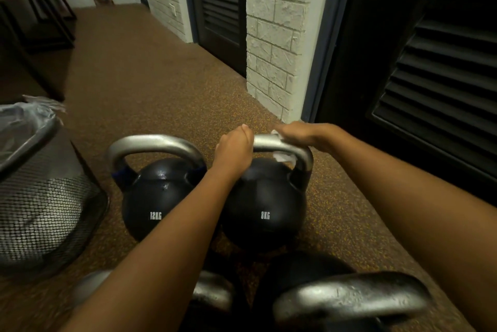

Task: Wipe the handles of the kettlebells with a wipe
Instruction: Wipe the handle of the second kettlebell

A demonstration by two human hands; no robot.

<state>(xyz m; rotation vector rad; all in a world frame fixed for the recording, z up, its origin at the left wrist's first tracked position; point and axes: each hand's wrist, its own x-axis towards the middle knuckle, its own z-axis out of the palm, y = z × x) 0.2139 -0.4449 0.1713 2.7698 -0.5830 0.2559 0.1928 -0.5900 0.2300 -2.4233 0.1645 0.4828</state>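
Nearest, a spare kettlebell handle (349, 296) lies low over the floor. Beyond it the 8KG kettlebell (265, 210) stands beside the 12KG kettlebell (153, 197), near the floor's wall edge. The left hand (234, 154) clamps the 8KG handle's left bend. The right hand (298, 135) curls the wipe (282, 156) over the top bar. Heavy, rigid steel should stay put under the soft wipe.

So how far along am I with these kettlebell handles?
Done: can't tell, no handle looks visibly wiped. In hand: left hand grips the 8 kg handle, right hand holds the wipe on it. Left: possibly the 12 kg handle, near left handle, near right handle.
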